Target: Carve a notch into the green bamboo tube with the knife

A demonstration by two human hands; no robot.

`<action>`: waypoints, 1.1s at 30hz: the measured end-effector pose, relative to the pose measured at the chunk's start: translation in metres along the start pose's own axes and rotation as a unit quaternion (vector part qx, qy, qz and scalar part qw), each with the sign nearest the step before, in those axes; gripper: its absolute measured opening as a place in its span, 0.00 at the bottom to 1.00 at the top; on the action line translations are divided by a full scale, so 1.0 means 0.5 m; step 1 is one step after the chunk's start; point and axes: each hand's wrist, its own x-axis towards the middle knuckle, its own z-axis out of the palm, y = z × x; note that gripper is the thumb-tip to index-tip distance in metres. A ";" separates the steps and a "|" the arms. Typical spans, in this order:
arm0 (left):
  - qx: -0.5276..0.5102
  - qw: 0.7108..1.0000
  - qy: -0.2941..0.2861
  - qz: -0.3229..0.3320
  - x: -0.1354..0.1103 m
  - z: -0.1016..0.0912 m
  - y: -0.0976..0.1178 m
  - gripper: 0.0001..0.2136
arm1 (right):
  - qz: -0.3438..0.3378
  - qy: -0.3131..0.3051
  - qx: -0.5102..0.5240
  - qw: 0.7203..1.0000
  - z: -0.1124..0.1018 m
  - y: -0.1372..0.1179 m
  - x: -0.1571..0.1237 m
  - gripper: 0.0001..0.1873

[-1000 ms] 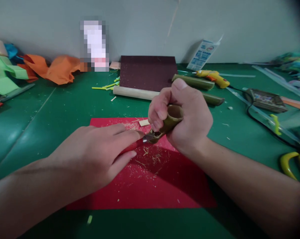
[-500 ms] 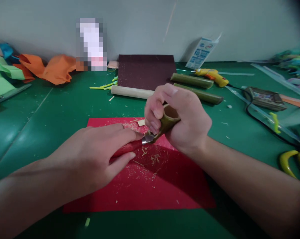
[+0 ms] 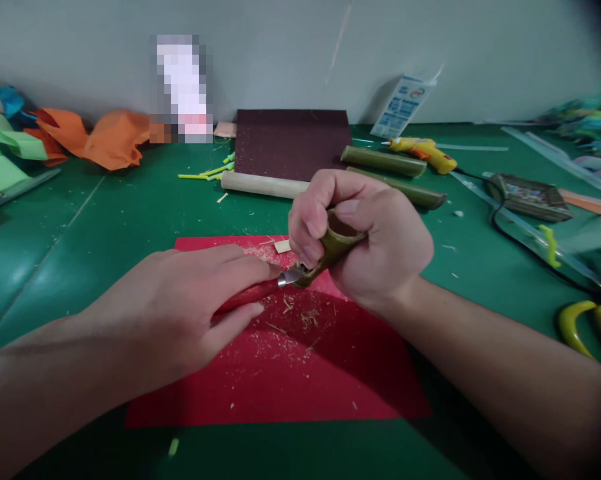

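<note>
My right hand is wrapped round a short olive-green bamboo tube, held tilted over a red sheet, its open end up and my thumb across the rim. My left hand grips a red-handled carving knife. The knife's metal blade touches the tube's lower end. Fine shavings lie scattered on the red sheet under both hands.
On the green mat behind lie a pale wooden dowel, two long bamboo pieces, a dark maroon board and a yellow glue gun. Orange and green paper sits far left. Yellow-handled pliers lie at the right edge.
My right thumb has folded down from upright onto the tube's rim. My left hand has drawn the knife slightly left and toward me, showing more red handle.
</note>
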 end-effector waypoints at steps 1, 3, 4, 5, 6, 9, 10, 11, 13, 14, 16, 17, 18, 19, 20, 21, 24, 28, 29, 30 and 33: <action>-0.004 1.000 -0.006 -0.001 0.001 0.000 0.001 0.15 | -0.007 0.005 0.003 1.000 0.000 0.003 -0.001 0.10; -0.013 1.000 -0.015 -0.008 0.003 0.001 0.001 0.15 | -0.025 0.011 0.011 1.000 0.000 0.009 -0.002 0.12; -0.019 1.000 -0.014 -0.011 0.003 0.002 0.001 0.14 | -0.035 0.011 0.017 0.999 0.000 0.011 -0.003 0.13; -0.026 1.000 -0.008 -0.013 0.003 0.005 0.001 0.14 | -0.043 0.010 0.021 0.999 0.000 0.013 -0.003 0.13; -0.033 0.999 -0.003 -0.014 0.003 0.008 0.001 0.13 | -0.050 0.008 0.025 0.998 0.000 0.015 -0.003 0.14; -0.054 0.998 0.014 -0.006 0.002 0.017 0.001 0.13 | -0.060 0.007 0.024 0.998 -0.001 0.019 -0.002 0.14; -0.060 0.998 0.019 -0.004 0.002 0.020 0.001 0.13 | -0.063 0.009 0.022 0.998 -0.001 0.020 -0.001 0.14; -0.064 0.998 0.021 -0.004 0.001 0.022 0.001 0.13 | -0.066 0.012 0.020 0.998 -0.001 0.021 0.000 0.14; -0.070 0.997 0.025 -0.006 -0.001 0.025 0.003 0.13 | -0.072 0.021 0.015 0.997 0.000 0.024 0.001 0.15; -0.071 0.997 0.027 -0.007 -0.002 0.027 0.003 0.13 | -0.074 0.023 0.012 0.997 0.000 0.026 0.001 0.15; -0.070 0.997 0.035 -0.010 -0.004 0.029 0.005 0.14 | -0.075 0.029 0.002 0.997 0.001 0.028 0.002 0.16; -0.071 0.997 0.037 -0.014 -0.004 0.030 0.005 0.14 | -0.075 0.032 -0.004 0.997 0.002 0.028 0.002 0.16; -0.073 0.996 0.039 -0.020 -0.005 0.032 0.006 0.15 | -0.076 0.037 -0.011 0.996 0.003 0.028 0.001 0.16; -0.075 0.996 0.039 -0.027 -0.005 0.033 0.007 0.15 | -0.075 0.042 -0.019 0.996 0.003 0.028 0.001 0.16; -0.079 0.996 0.036 -0.035 -0.004 0.034 0.008 0.16 | -0.074 0.048 -0.026 0.996 0.004 0.028 0.001 0.16; -0.085 0.995 0.033 -0.042 -0.003 0.034 0.009 0.16 | -0.073 0.054 -0.033 0.995 0.004 0.028 0.001 0.16; -0.098 0.993 0.029 -0.063 0.001 0.036 0.013 0.15 | -0.071 0.065 -0.048 0.994 0.005 0.028 0.000 0.16; -0.117 0.990 0.023 -0.077 0.008 0.042 0.022 0.15 | -0.060 0.079 -0.073 0.992 0.007 0.029 0.000 0.16; -0.118 0.990 0.025 -0.078 0.009 0.044 0.024 0.16 | -0.057 0.082 -0.076 0.992 0.007 0.028 0.000 0.17; -0.115 0.990 0.028 -0.079 0.009 0.045 0.025 0.16 | -0.056 0.082 -0.075 0.992 0.006 0.027 -0.001 0.17; -0.098 0.992 0.028 -0.078 0.008 0.043 0.023 0.17 | -0.057 0.057 -0.051 0.995 0.005 0.023 -0.001 0.17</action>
